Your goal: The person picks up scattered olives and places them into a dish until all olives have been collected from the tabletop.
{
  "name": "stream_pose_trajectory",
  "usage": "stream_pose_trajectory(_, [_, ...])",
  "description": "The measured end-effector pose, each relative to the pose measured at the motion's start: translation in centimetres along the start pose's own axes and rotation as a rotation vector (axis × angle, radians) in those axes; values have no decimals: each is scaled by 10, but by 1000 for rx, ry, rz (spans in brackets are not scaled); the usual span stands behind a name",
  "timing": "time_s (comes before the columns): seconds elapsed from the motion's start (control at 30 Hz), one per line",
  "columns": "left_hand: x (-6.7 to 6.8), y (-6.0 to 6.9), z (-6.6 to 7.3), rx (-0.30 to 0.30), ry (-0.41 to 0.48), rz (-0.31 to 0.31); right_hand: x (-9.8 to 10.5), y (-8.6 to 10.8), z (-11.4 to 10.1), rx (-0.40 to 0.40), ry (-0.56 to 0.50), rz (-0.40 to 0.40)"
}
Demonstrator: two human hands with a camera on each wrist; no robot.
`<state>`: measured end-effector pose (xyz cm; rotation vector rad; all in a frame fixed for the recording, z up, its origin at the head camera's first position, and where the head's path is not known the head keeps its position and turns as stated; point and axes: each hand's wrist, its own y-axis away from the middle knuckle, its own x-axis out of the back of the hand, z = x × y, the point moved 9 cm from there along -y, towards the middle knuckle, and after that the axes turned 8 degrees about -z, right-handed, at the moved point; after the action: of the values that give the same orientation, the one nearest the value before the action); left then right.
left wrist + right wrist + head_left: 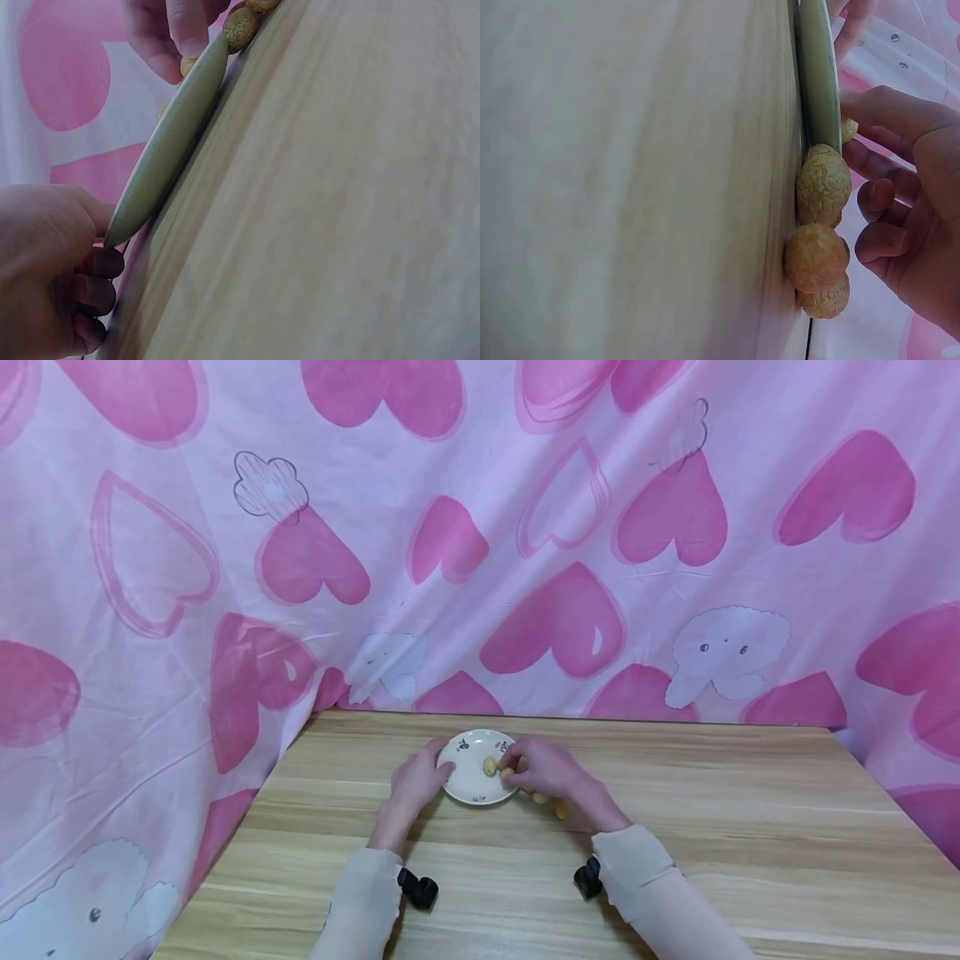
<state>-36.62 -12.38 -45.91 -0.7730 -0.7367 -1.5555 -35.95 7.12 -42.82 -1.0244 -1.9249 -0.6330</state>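
White and shallow, the plate (467, 772) sat on the wood-grain counter (750, 827), and from my remote seat I saw the left hand (418, 778) gripping its left rim, thumb on top, fingers curled underneath. I saw the right hand (553, 770) with its fingers pinching one wrinkled tan nut (187, 67) at the plate's right side. Second nut (490, 766) lay on the plate, while loose nuts (817, 258) rested on the counter just beside it, near the right hand.

Heart-print cloth (480, 552) hangs behind a wooden table (750, 827).
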Motion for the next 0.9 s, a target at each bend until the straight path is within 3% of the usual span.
stream_pose_trajectory(0.27, [0, 0, 1, -8, 8, -1, -1, 5, 6, -38, -41, -7])
stream_pose_trajectory(0.53, [0, 3, 2, 1, 13, 8, 8, 17, 10, -13, -82, 39])
stream_pose_trajectory(0.9, [3, 3, 2, 0, -19, 13, 25, 36, 31, -108, -116, 80])
